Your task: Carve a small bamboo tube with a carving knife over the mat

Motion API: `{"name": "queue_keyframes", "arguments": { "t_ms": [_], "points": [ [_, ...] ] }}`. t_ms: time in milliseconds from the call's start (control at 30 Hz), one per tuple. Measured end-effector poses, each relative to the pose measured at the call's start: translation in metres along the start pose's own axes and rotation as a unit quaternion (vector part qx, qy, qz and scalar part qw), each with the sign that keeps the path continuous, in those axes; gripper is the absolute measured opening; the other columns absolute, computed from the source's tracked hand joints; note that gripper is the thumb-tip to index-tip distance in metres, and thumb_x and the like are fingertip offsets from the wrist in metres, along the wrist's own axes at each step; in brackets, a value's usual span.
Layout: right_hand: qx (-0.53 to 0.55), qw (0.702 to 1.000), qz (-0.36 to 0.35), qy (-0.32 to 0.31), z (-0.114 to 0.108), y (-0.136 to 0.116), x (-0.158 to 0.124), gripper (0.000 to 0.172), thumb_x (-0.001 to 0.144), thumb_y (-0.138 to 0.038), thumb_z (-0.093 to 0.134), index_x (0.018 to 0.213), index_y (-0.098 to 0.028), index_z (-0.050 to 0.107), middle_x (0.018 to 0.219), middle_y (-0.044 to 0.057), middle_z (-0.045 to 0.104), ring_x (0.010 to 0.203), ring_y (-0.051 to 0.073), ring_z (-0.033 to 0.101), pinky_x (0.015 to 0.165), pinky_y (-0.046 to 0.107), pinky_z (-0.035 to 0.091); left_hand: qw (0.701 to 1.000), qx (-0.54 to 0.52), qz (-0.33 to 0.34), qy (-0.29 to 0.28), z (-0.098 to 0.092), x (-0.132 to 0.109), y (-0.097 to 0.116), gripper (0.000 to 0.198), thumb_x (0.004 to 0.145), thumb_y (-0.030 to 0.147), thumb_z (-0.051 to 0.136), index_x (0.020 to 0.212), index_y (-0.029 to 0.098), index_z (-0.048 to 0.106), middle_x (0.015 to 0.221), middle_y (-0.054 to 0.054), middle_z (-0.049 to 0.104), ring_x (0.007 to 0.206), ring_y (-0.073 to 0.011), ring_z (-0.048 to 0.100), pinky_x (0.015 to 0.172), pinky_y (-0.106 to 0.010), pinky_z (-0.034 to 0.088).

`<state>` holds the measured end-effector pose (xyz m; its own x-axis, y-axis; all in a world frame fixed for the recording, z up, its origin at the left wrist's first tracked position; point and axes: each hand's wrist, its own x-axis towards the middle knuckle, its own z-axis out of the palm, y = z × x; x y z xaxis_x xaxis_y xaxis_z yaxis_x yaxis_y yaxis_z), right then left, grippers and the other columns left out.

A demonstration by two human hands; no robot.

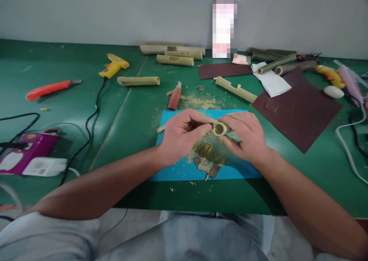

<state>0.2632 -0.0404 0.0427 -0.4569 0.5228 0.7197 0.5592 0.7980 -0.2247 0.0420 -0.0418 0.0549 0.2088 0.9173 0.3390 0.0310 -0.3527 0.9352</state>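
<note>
My right hand (pixel 248 134) is wrapped round a short bamboo tube (pixel 220 129), its hollow end facing me. At the tube's left rim, my left hand (pixel 186 134) pinches a small dark brown piece (pixel 212 126), probably sandpaper, between thumb and fingers. Both hands are over a blue sheet (pixel 169 172) strewn with yellowish dust and shavings. Several small brown and pale scraps (pixel 214 170) lie on the sheet below the hands. Just beyond its upper left edge rests a red-handled knife (pixel 174 96).
Beyond the hands lie bamboo pieces (pixel 235 90) and brown sheets (pixel 301 111) with a white paper (pixel 271 80). At left are a yellow glue gun (pixel 114 66), its black cable, a red cutter (pixel 48 90) and a purple power strip (pixel 37 149). A pixelated upright rectangle (pixel 224 28) stands at the wall.
</note>
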Motion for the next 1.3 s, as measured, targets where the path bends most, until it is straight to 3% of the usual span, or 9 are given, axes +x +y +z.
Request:
{"name": "queue_keyframes", "arguments": {
  "t_ms": [767, 933, 1033, 1133, 1300],
  "points": [
    [-0.037, 0.999, 0.004, 0.011, -0.002, 0.002, 0.002, 0.028, 0.105, -0.032, 0.062, 0.131, -0.021, 0.066, 0.116, 0.009, 0.079, 0.107, 0.024, 0.074, 0.09, 0.039, 0.055, 0.999, -0.042, -0.021, 0.02, 0.003, -0.003, -0.009, 0.013, 0.091, 0.033, 0.083, 0.093, 0.022, 0.076, 0.074, 0.001, 0.073, 0.058, -0.0114, 0.063, 0.052, -0.024, 0.051],
    [-0.066, 0.991, -0.055, -0.106, -0.004, 0.0, 0.006, 0.033, 0.11, -0.036, 0.05, 0.131, -0.018, 0.067, 0.114, 0.011, 0.078, 0.103, 0.025, 0.071, 0.088, 0.041, 0.052, 0.997, -0.013, -0.015, 0.068, -0.003, 0.001, -0.015, 0.01, 0.096, 0.031, 0.075, 0.102, 0.022, 0.075, 0.08, -0.001, 0.074, 0.06, -0.0104, 0.061, 0.052, -0.023, 0.051],
    [-0.067, 0.982, -0.07, -0.163, 0.002, 0.0, 0.005, 0.03, 0.109, -0.03, 0.05, 0.128, -0.015, 0.068, 0.11, 0.011, 0.078, 0.103, 0.026, 0.07, 0.088, 0.042, 0.05, 0.996, 0.005, -0.029, 0.083, -0.005, 0.007, -0.02, 0.013, 0.094, 0.028, 0.074, 0.105, 0.021, 0.074, 0.082, -0.001, 0.074, 0.058, -0.0092, 0.059, 0.051, -0.022, 0.05],
    [-0.071, 0.975, -0.056, -0.201, 0.009, 0.004, 0.002, 0.022, 0.105, -0.026, 0.056, 0.118, -0.014, 0.07, 0.108, 0.012, 0.078, 0.1, 0.027, 0.069, 0.089, 0.043, 0.048, 0.997, 0.022, -0.045, 0.065, -0.005, 0.013, -0.023, 0.018, 0.091, 0.026, 0.073, 0.109, 0.021, 0.074, 0.079, 0.0, 0.073, 0.056, -0.0092, 0.057, 0.052, -0.023, 0.049],
    [-0.085, 0.965, 0.02, -0.246, 0.016, 0.012, -0.001, 0.018, 0.101, -0.029, 0.065, 0.113, -0.018, 0.072, 0.114, 0.012, 0.078, 0.102, 0.028, 0.068, 0.09, 0.042, 0.046, 0.996, 0.064, -0.06, 0.006, -0.006, 0.017, -0.025, 0.012, 0.088, 0.025, 0.073, 0.097, 0.018, 0.076, 0.079, -0.002, 0.074, 0.062, -0.0113, 0.062, 0.055, -0.024, 0.051]
  ]
}}
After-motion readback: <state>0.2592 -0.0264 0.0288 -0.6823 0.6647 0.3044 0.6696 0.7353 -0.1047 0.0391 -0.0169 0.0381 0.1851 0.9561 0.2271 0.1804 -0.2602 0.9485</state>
